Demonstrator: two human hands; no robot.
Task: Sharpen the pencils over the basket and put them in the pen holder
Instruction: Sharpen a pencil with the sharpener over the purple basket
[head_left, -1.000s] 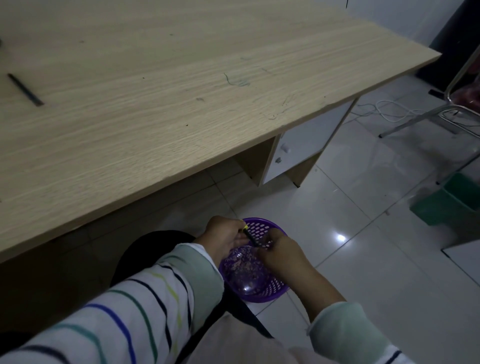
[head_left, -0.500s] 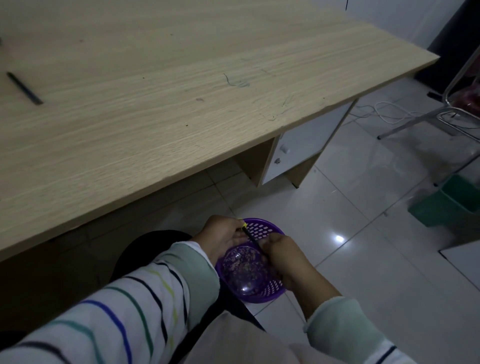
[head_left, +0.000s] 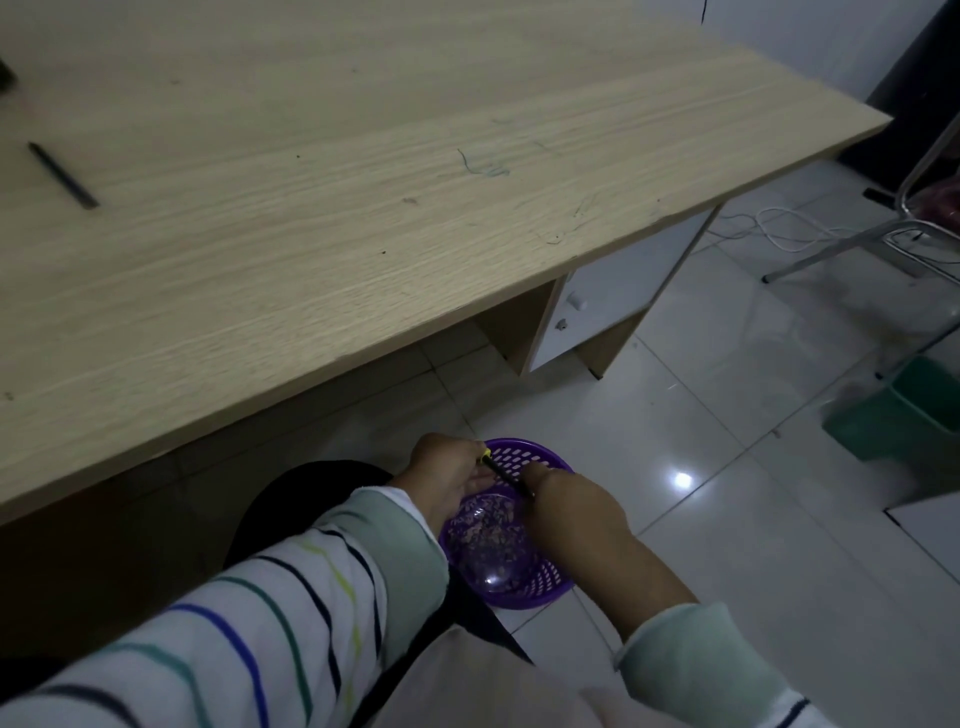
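A purple perforated basket (head_left: 549, 581) sits low in front of me, with pencil shavings in its bottom. Both hands are over it. My left hand (head_left: 448, 477) pinches a small yellow sharpener (head_left: 485, 457) at its fingertips. A dark pencil (head_left: 506, 475) runs from the sharpener to my right hand (head_left: 567, 505), which grips its other end. Another dark pencil (head_left: 62, 174) lies on the wooden desk (head_left: 363, 208) at the far left. A dark object (head_left: 5, 78) is cut off at the desk's top left edge; I cannot tell what it is.
The desk's front edge runs above my hands, with a white cabinet door (head_left: 608, 306) under its right end. A green bin (head_left: 904, 415) stands on the tiled floor at the right. A metal chair frame (head_left: 883, 234) and a white cable (head_left: 779, 231) lie further back.
The hands stay over the basket with the pencil between them. The right hand has shifted slightly at the pencil's end.
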